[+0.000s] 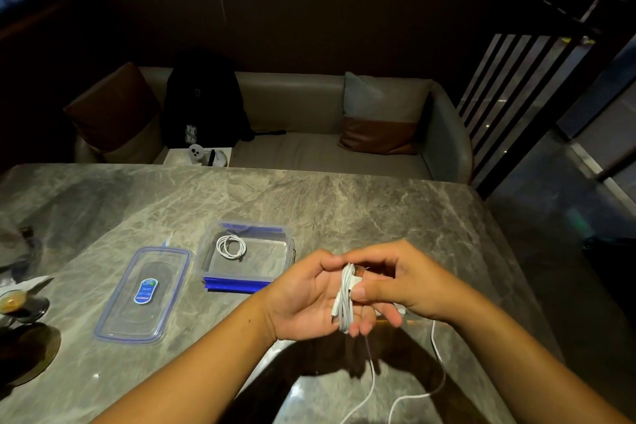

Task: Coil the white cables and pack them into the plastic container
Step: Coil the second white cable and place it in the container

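A white cable (345, 299) is wound in loops around the fingers of my left hand (306, 296), held palm up above the marble table (344, 203). My right hand (402, 282) pinches the loops with thumb and fingers. The cable's loose tail (371, 389) hangs down and trails over the table's near edge. A clear plastic container (290, 253) with blue clips stands just left of my hands. One coiled white cable (231, 247) lies in its back left corner.
The container's clear lid (142, 296) lies flat to its left. A glass cup on a dark saucer (17, 303) stands at the table's left edge. Beyond the table is a sofa (309, 148) with cushions and a black backpack (203, 103).
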